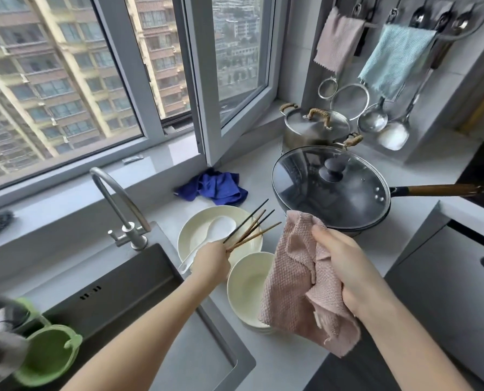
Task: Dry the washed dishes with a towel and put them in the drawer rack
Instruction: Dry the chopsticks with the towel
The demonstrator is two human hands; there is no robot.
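My left hand (211, 262) grips a fan of thin chopsticks (252, 224), some black and some brown, tips angled up over the cream plate (198, 235). My right hand (345, 263) clutches a crumpled pink waffle-weave towel (288, 277) above the stacked cream bowls (246, 289) on the bench (280, 362).

Pretty clearly a home kitchen in a high-rise flat: steel sink (108, 292) with a gooseneck tap (122, 197) set in a pale bench (259, 172), lidded wok (331, 184), stockpot (314, 128), strainers (349, 101) and ladles (373, 118) hanging on the wall, apartment towers (51, 80) outside the window (195, 80).
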